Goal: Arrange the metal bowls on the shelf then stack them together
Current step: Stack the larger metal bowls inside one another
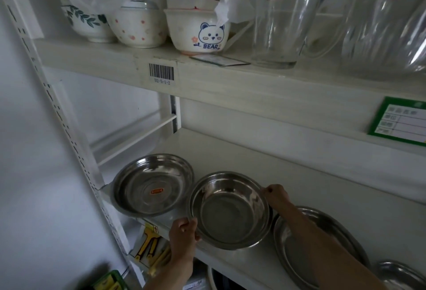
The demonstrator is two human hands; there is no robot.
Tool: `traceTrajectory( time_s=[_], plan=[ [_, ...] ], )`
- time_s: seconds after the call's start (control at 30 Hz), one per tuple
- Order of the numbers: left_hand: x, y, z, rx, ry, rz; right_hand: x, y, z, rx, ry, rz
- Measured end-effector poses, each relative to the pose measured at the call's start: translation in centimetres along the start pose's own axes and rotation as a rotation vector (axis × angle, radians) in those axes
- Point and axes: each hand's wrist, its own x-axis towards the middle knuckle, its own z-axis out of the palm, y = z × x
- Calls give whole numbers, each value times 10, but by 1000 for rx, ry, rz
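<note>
In the lower centre of the frame, a person holds a metal bowl (230,210) by its rim with both hands, over the front of a white shelf (288,169). The left hand (184,235) grips the near left edge, fingers curled over the rim; the right hand (276,195) pinches the far right edge. Just left of it, a wider metal bowl (153,184) with an orange sticker rests on the shelf. To the lower right lie a shallow metal dish (318,248) and another small one (398,276). Above, ceramic bowls (198,29) and a glass jug (283,20) fill the upper shelf.
</note>
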Motion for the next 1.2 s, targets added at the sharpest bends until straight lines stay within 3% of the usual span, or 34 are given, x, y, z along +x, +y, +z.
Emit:
traceTrajectory(
  time_s=[0.37, 0.67, 1.2],
  plan=[
    [-9, 19, 8, -57, -37, 90, 6, -14, -21, 96, 59, -44],
    [6, 60, -11, -125, -62, 236, -1, -76, -28, 307, 95, -162],
    [80, 108, -112, -116, 243, 295, -7, -176, 84, 364, -9, -183]
  ],
)
